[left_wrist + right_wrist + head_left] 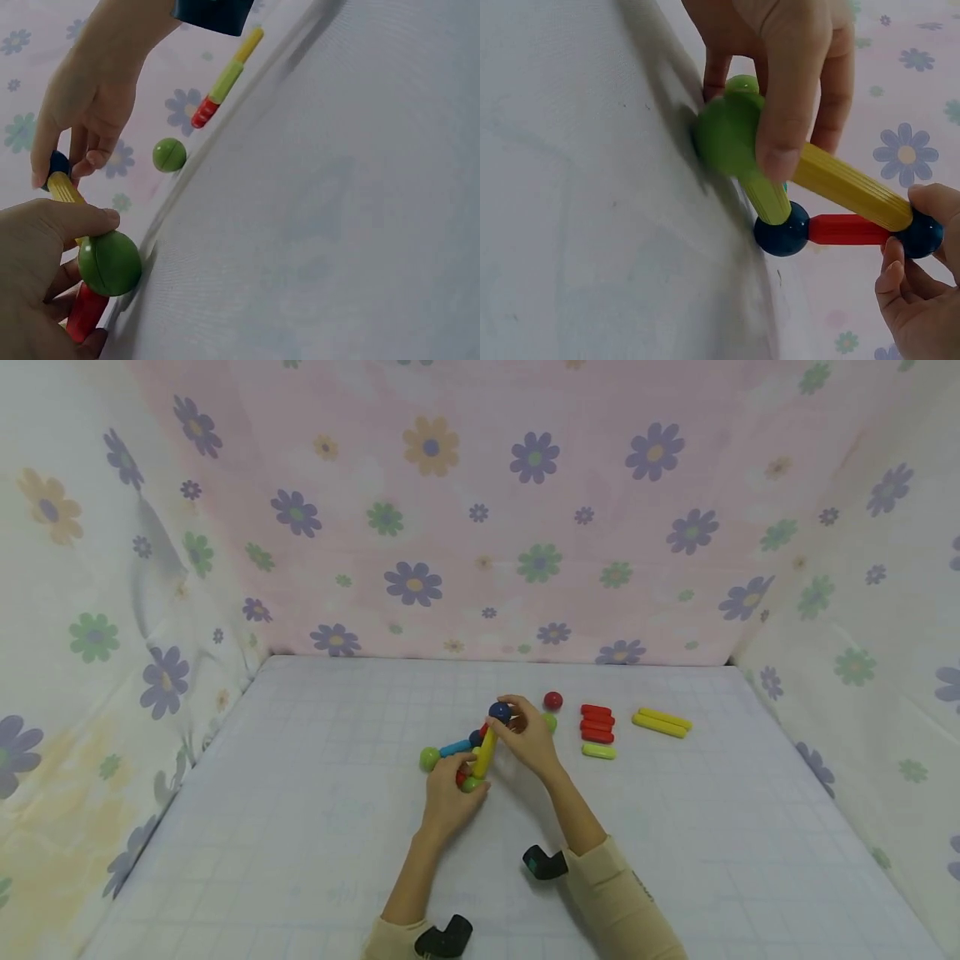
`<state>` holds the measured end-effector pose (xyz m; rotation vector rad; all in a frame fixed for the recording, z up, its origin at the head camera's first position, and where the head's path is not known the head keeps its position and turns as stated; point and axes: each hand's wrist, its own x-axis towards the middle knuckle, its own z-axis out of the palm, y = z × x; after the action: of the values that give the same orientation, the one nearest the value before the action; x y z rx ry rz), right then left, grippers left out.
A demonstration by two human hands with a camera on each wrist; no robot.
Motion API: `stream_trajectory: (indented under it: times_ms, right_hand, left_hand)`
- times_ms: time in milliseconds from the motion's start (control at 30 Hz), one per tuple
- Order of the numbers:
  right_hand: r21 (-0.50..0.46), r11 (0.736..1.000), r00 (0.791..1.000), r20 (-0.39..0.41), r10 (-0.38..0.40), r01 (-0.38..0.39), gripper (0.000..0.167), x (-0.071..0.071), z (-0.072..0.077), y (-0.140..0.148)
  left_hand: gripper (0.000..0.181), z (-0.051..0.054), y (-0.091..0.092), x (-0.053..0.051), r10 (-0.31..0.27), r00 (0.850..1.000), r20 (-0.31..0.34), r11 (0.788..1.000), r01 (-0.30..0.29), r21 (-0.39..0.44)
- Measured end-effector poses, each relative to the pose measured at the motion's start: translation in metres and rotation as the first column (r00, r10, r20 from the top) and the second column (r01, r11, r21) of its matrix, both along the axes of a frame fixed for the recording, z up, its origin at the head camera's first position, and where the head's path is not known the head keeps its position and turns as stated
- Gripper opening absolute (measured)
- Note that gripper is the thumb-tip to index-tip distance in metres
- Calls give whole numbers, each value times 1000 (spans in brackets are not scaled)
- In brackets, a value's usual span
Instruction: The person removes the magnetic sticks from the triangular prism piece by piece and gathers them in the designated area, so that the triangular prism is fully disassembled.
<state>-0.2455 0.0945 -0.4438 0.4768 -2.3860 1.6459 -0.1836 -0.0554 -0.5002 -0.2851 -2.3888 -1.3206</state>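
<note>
1. Right hand (529, 739) pinches a glossy dark-blue ball (499, 712) between thumb and fingers, at the upper end of a long, ribbed yellow rod (486, 755).
2. Left hand (450, 797), at the lower end of the yellow rod, grips a glossy green ball (110, 264) with thumb and fingers. Its fingers partly cover a smooth red bar (88, 311).
3. The yellow rod tilts between the two hands, its top touching the dark-blue ball; fingers hide whether its foot meets the green ball.
4. Beside the yellow rod, a short ribbed red rod (847, 229) joins the pinched ball to a second dark-blue ball (781, 229). A ribbed lime rod (767, 201) runs from there toward the left hand.
5. Left of the yellow rod, a light-blue stick (454, 748) reaches a bright green sphere (430, 758).
6. Right of the yellow rod, just past the right hand, sits a loose green ball (550, 722), with a glossy red ball (552, 700) behind it.
7. Farther right of the yellow rod lie a row of short red sticks (597, 725), a short lime stick (598, 751) and, outermost, two long yellow sticks (660, 723) side by side.
8. Beneath the yellow rod spreads a white cloth (315, 843); beyond it hangs a flowered pink curtain (480, 539).
</note>
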Motion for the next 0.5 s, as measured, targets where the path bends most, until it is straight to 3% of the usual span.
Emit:
stream_trajectory:
  times_ms: [167, 333, 400, 500]
  right_hand:
    - [1, 1000, 1000, -23, -11, 11, 34, 16, 20, 0]
    - [45, 999, 1000, -6, -19, 19, 34, 11, 4, 1]
    - [48, 999, 1000, -5, -3, 3, 35, 7, -5, 2]
    - [61, 998, 999, -33, 35, -33, 34, 8, -7, 0]
  left_hand:
    - [29, 0, -4, -5, 124, 989, -83, 992, -124, 6]
    - [24, 2, -4, -8, 246, 963, -110, 968, -250, -32]
    - [24, 5, -3, -9, 265, 958, -112, 961, -272, -50]
    - [25, 9, 0, -11, 254, 960, -120, 962, -263, -69]
